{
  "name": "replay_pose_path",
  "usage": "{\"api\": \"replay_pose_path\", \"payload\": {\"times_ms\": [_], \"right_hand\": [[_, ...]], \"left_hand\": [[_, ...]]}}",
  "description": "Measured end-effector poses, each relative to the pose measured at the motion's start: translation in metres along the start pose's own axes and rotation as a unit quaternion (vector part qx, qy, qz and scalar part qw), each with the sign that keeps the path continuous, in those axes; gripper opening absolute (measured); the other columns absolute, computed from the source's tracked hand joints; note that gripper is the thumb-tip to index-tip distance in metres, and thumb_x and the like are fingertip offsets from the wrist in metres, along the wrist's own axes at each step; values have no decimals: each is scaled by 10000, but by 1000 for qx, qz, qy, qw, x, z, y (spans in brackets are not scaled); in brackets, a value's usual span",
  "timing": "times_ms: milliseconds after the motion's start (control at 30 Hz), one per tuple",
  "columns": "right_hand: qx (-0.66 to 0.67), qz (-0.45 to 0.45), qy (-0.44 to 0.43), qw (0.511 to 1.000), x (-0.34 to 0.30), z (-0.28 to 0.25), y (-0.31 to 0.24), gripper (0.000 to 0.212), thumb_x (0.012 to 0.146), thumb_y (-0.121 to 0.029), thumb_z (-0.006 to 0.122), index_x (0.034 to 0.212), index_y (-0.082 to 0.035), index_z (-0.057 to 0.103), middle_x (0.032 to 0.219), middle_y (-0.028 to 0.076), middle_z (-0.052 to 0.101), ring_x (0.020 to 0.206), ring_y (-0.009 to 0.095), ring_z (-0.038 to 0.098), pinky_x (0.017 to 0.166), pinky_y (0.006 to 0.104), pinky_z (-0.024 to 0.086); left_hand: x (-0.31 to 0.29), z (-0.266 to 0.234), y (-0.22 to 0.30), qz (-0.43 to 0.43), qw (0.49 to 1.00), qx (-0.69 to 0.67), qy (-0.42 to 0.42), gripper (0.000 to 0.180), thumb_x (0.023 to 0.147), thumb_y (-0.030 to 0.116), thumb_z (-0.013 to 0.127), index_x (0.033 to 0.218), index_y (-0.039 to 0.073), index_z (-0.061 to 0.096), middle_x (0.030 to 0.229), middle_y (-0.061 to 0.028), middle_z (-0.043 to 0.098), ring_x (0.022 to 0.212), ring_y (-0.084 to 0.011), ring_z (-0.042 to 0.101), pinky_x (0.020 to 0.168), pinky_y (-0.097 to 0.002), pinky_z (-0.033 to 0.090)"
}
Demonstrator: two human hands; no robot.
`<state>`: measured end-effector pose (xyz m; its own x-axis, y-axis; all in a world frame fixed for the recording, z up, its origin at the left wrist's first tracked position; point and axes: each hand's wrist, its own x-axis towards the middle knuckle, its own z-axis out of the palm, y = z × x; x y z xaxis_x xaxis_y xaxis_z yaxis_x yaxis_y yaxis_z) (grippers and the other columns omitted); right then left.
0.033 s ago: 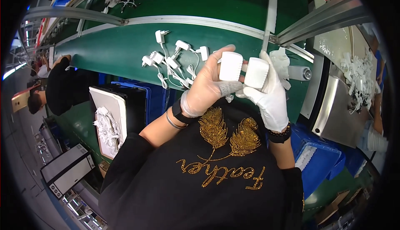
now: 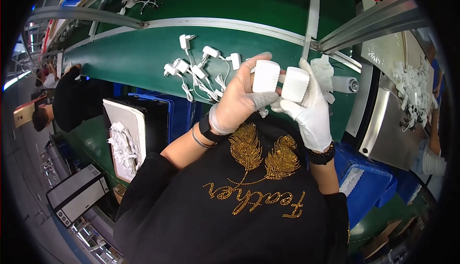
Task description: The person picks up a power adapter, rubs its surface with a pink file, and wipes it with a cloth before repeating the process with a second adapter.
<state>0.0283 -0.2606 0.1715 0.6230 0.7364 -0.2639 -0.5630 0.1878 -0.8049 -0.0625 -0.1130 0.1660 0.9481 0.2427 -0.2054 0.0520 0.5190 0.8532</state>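
Two white plastic blocks with rounded corners and ridged sides are held up in front of my chest. My left hand (image 2: 239, 94), in a thin translucent glove with a greyish thumb cover, closes around the left block (image 2: 266, 76). Around the slightly smaller-looking right block (image 2: 295, 84) curls my right hand (image 2: 311, 115), in a white glove. The blocks are side by side with a narrow gap, their smooth faces up; their undersides are hidden. On the green bench beyond my left hand lie several white plug adapters (image 2: 199, 71) with coiled white cables (image 2: 208, 91).
Right of my hands are crumpled white material (image 2: 323, 75) and a cylindrical roll (image 2: 345, 84). A white-lined tray of adapters (image 2: 123, 144) stands at left, blue bins (image 2: 366, 187) at right. Metal frame bars (image 2: 230, 23) cross beyond the bench. Another person (image 2: 76, 99) sits at far left.
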Motion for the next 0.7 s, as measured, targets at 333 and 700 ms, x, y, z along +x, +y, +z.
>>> {"api": "replay_pose_path", "payload": {"times_ms": [333, 700], "right_hand": [[-34, -32, 50, 998, 4, -4, 15, 644, 764, 146, 633, 1343, -18, 402, 1197, 108, 535, 1023, 213, 618, 768, 312, 590], [21, 10, 18, 1000, 7, -8, 6, 786, 801, -105, 738, 1436, -32, 280, 1240, 164, 525, 1019, 204, 620, 724, 299, 579]], "left_hand": [[-4, 0, -6, -8, 1000, 23, 13, 705, 823, -55, 653, 1421, 44, 293, 1233, -99, 561, 1044, -171, 601, 903, -290, 481], [5, -1, 8, -6, 997, -73, 23, 527, 882, 11, 613, 1344, 57, 364, 1291, -156, 524, 1076, -208, 597, 913, -318, 494]]}}
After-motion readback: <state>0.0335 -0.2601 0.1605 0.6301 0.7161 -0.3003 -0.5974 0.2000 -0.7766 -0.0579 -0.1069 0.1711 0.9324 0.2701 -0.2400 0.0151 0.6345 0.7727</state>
